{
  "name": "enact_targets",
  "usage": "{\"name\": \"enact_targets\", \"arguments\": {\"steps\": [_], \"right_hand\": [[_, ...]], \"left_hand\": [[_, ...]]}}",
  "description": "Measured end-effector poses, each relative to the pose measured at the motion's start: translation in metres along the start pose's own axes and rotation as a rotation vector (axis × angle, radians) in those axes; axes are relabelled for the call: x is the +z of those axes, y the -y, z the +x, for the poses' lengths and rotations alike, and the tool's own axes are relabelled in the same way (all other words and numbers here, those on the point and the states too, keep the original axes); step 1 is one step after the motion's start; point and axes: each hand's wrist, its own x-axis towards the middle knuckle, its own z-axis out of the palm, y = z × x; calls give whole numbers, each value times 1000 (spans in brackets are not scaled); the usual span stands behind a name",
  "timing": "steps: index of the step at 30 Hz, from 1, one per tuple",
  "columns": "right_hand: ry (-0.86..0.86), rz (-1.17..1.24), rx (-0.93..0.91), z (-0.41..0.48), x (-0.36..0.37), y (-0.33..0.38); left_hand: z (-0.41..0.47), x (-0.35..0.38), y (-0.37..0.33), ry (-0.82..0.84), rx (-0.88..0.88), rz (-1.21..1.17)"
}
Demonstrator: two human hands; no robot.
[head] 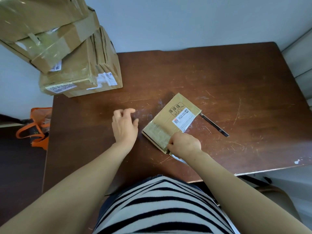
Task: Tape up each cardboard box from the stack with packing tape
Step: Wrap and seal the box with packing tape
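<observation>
i judge us partway: right hand (pixel 184 145) pinches the tape strip (pixel 157 135) at the near corner of the small box (pixel 172 119) just beyond it, left hand (pixel 125 126) hovers loose and empty alongside, the stack (pixel 76 61) beyond that hand waits.

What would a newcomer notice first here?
The small flat box in the middle of the table, with the right hand pinching tape at its near corner and the left hand open beside it. Then the tall stack of boxes on the far left corner. A slim cutter lies right of it.
</observation>
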Motion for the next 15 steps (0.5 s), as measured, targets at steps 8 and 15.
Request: {"name": "enact_targets", "arguments": {"steps": [8,15], "right_hand": [[21,58,-3,-1,-2,-1],[1,203,-38,-4,-2,-14]], "left_hand": [[-23,13,-19,260,134,9],[-23,15,-25,291,22,-243]]}}
